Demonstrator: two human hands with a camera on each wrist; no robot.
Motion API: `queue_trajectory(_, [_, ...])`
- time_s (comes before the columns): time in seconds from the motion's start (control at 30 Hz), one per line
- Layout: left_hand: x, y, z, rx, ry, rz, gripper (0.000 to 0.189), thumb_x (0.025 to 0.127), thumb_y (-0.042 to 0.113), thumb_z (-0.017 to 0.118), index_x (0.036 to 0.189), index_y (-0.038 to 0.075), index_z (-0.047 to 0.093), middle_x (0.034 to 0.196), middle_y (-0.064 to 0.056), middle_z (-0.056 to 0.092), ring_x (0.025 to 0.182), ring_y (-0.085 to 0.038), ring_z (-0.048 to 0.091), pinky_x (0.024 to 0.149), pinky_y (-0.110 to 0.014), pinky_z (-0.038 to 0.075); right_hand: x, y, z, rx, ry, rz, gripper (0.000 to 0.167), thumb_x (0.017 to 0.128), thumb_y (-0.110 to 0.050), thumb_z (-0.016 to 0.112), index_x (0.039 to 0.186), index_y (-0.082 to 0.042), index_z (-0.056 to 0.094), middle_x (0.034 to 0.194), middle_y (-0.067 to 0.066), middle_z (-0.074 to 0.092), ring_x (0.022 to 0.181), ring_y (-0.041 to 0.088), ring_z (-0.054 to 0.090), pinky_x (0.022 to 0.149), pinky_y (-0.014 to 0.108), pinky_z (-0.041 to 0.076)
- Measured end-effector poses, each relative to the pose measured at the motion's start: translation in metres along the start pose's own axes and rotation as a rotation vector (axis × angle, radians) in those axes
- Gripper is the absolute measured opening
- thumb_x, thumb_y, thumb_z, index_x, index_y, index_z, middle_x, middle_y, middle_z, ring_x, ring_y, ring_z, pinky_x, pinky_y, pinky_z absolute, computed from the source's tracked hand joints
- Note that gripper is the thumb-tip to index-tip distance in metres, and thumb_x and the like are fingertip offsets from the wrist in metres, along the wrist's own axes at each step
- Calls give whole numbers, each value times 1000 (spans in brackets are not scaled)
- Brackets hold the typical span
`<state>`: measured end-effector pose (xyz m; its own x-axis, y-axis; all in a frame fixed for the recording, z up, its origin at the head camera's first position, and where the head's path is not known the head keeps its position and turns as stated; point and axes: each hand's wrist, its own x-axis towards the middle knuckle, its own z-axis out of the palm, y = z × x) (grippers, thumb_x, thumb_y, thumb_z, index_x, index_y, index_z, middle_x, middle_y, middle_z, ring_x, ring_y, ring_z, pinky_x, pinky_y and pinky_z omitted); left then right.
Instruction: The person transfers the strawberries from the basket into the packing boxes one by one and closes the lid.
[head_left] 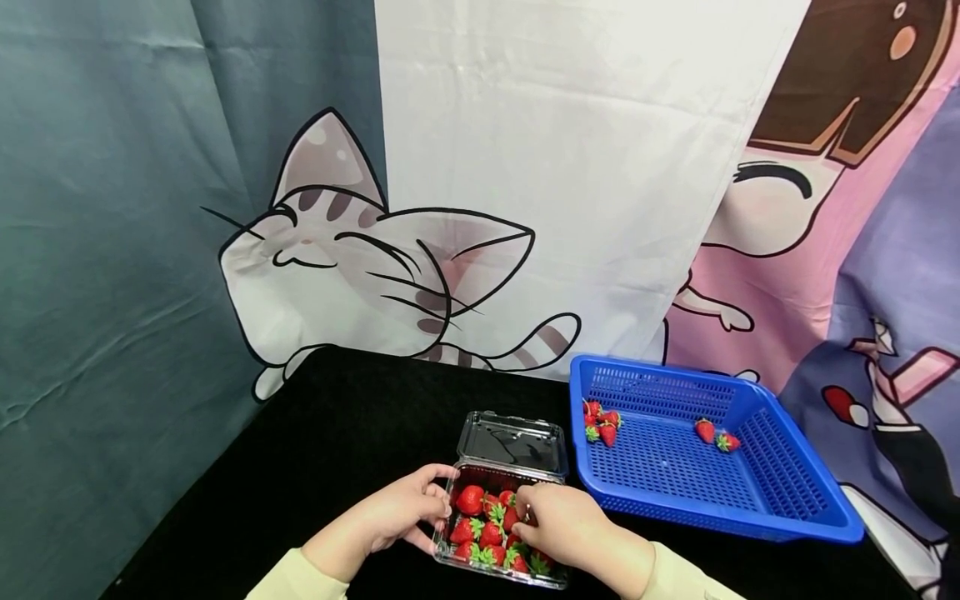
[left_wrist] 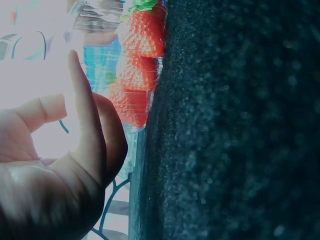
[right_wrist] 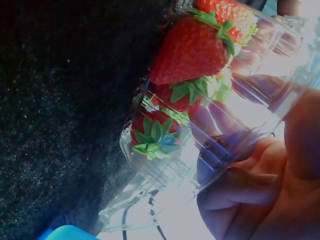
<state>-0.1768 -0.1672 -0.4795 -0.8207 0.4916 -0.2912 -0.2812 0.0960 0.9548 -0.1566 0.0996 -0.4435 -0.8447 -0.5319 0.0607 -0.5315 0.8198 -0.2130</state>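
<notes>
A clear plastic box (head_left: 501,573) holds several red strawberries (head_left: 470,500) with green leaves. Its hinged lid (head_left: 517,446) lies folded back behind it. My left hand (head_left: 397,512) rests along the box's left side, fingers spread from the back corner to the front; one finger (left_wrist: 82,100) reaches up straight in the left wrist view. My right hand (head_left: 564,523) dips into the box from the right, with thumb and index finger around a strawberry (head_left: 511,518) near the middle. Through the clear wall, the right wrist view shows fingers (right_wrist: 220,120) beside a leafy strawberry (right_wrist: 190,52).
A blue plastic basket (head_left: 675,508) stands right of the box, close to its lid. Inside, several strawberries (head_left: 607,433) gather at the left and two (head_left: 705,430) sit at the back right. Black cloth (head_left: 360,425) covers the table, and a printed curtain (head_left: 600,167) hangs behind.
</notes>
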Motion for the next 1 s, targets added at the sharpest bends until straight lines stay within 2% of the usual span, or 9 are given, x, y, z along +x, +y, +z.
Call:
queue_trajectory(0.27, [0, -1, 0, -5, -2, 8, 63, 84, 4, 61, 142, 4, 37, 93, -8, 56, 78, -19, 56, 53, -31, 59, 0, 0, -1, 45, -7, 3, 19, 85, -37, 73, 82, -23, 61, 65, -17, 48, 56, 3, 43, 47, 26, 37])
queue_trajectory(0.47, [-1, 0, 1, -1, -2, 21, 63, 83, 3, 60, 142, 3, 37, 96, -10, 56, 79, -20, 55, 52, -32, 59, -1, 0, -8, 94, 4, 18, 15, 85, -36, 73, 81, -27, 61, 67, -19, 48, 59, 1, 44, 50, 25, 39])
queue_trajectory(0.7, [-2, 1, 2, -2, -6, 24, 64, 83, 3, 60, 142, 3, 36, 95, -9, 55, 79, -19, 55, 52, -32, 59, -2, 2, -33, 200, 7, 29, 14, 87, -31, 71, 80, -29, 60, 66, -18, 51, 59, 1, 46, 51, 23, 40])
queue_trajectory(1.0, [-1, -1, 0, -2, -7, 22, 64, 83, 3, 60, 142, 2, 37, 93, -8, 55, 78, -19, 55, 52, -31, 59, 0, 13, -62, 201, 42, 101, 11, 90, -31, 69, 83, -30, 61, 71, -19, 55, 62, 2, 49, 55, 25, 43])
